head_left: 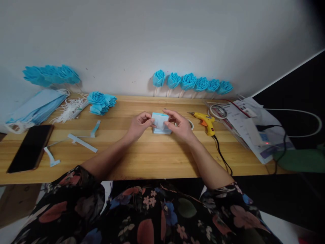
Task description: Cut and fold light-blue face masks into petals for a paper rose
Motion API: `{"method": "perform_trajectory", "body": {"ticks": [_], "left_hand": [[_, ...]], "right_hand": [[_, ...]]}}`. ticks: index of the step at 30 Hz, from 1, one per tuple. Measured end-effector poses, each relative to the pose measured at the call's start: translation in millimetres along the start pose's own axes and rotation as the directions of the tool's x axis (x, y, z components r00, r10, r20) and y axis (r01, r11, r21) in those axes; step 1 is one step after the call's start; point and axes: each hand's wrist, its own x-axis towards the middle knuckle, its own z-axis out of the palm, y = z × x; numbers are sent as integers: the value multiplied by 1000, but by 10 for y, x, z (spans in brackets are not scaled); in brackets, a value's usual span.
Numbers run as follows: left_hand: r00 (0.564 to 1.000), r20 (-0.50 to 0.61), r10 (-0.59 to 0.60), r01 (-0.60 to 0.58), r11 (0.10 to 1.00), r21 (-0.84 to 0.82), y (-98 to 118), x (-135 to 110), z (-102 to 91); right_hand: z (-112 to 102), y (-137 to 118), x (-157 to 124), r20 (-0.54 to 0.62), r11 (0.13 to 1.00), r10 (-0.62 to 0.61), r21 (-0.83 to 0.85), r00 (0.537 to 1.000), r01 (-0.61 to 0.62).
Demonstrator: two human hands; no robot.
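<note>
Between my two hands is a small light-blue and white piece of mask fabric (159,119), held just over a little stack of similar pieces (162,131) on the table. My left hand (140,125) pinches its left edge between thumb and fingers. On the other side, my right hand (179,126) grips the right edge, thumb in front and fingers behind. Partly hidden behind my right hand lies a white roll of tape (191,125). A yellow hot glue gun (207,122) rests to the right, nozzle pointing left.
Blue fabric flowers (188,81) lean on the wall, with more flowers (99,102) at left. Face masks (38,106), white ear loops (69,110), a phone (30,148) and cut strips (82,142) lie left. Papers (241,118), a tape roll (218,112) and a power strip (256,132) sit right.
</note>
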Motion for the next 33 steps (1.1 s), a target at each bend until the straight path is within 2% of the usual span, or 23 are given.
{"method": "perform_trajectory", "body": {"ticks": [4,7,16,21,33], "left_hand": [[997,72,-8,4,999,46,18,-34,43],[995,101,-5,-3,997,79,17,-57,67],[985,168,-27,5,991,131,1,-77,76],[981,187,-56,14,976,217,-31,-60,45],[987,162,-15,-31,959,281,7,-68,51]], "right_hand": [[4,-60,-24,56,1000,20,2,998,-20],[35,-67,-37,56,1000,26,5,998,-26],[134,-67,-52,-134,995,-48,-90,990,36],[88,-26,-36,-211,999,-9,-48,977,-1],[19,-51,-34,-266,998,-23,-65,964,6]]}}
